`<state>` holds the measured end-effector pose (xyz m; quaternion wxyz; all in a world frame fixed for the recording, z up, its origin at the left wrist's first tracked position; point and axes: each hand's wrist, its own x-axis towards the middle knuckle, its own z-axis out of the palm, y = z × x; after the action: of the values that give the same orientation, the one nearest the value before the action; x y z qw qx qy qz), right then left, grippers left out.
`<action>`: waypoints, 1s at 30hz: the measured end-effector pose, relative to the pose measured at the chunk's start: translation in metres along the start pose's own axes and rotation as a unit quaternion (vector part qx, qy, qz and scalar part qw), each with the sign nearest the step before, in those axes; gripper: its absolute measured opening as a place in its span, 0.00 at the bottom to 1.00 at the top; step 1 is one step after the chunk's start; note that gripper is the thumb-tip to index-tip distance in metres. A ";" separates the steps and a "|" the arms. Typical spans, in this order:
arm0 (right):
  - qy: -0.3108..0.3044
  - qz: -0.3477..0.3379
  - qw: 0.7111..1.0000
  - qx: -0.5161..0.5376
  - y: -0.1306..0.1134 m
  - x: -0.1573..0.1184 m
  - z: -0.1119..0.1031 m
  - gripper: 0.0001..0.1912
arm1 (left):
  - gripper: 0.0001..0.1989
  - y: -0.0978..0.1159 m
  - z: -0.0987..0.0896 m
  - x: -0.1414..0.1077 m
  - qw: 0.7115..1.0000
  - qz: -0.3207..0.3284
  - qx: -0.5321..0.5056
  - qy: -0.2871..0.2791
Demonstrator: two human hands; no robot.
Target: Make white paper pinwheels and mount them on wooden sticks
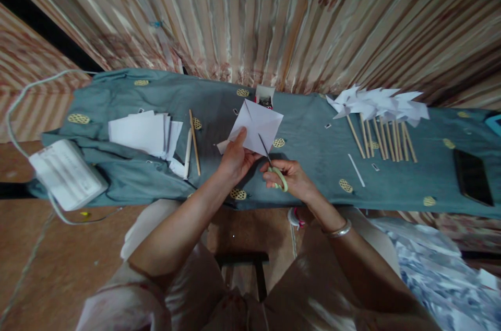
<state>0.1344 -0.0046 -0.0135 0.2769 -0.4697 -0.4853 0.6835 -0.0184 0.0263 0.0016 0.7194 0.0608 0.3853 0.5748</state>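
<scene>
My left hand [235, 157] grips a square sheet of white paper [264, 121] over the middle of the table, with its thumb on top. A dark slit runs in from the paper's upper left corner. In my right hand [291, 177] is a pair of scissors [280, 178] with pale green handles, its blade lying at the lower right part of the sheet and pointing toward the centre. A small open box [265, 95] with dark bits inside stands just behind the paper.
Left on the patterned green cloth [305, 169] lie stacked white papers [136, 132], a wooden stick [194, 143], a white stick-like item [188, 153] and a white device [68, 174]. Right are paper pinwheels [379, 104] on sticks, a paper strip [356, 170] and a phone [473, 177].
</scene>
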 end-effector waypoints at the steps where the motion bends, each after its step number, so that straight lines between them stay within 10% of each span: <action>1: -0.004 0.006 1.000 0.005 0.000 0.000 0.000 0.23 | 0.13 0.001 0.000 0.000 1.000 0.000 -0.001 0.002; 14: -0.047 -0.008 0.998 -0.046 -0.012 -0.011 -0.015 0.26 | 0.08 0.018 0.003 0.001 0.999 0.024 -0.011 0.021; 24: 0.194 -0.130 0.972 0.002 -0.015 -0.002 -0.043 0.23 | 0.03 0.004 0.002 -0.002 0.999 0.002 0.053 0.007; 30: 0.226 -0.135 0.964 0.033 -0.016 0.003 -0.049 0.19 | 0.06 -0.007 -0.003 -0.001 0.994 -0.004 0.101 -0.045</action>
<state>0.1764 0.0233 -0.0036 0.4838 -0.5329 -0.4463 0.5317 -0.0147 0.0224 -0.0038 0.7285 0.1573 0.4092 0.5264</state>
